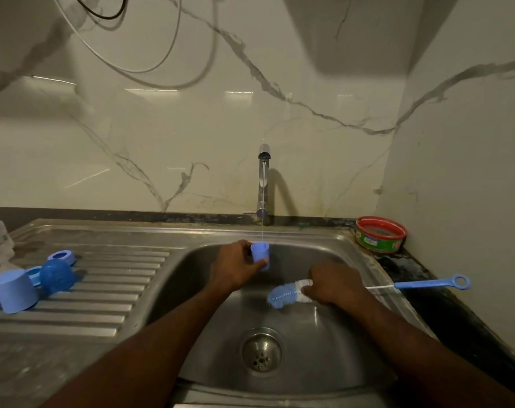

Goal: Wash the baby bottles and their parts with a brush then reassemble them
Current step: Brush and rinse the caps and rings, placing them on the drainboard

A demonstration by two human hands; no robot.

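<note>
Head view: left hand (235,265) grips cap (260,256) mouth-up under tap stream; right hand (334,285) grips brush (288,294), bristles pointing left, just below-right of cap.

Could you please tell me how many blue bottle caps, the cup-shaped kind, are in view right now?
2. One cap is in the left hand, under the tap's stream. The other cap sits mouth-down on the drainboard at far left. Others may lie out of frame.
</note>
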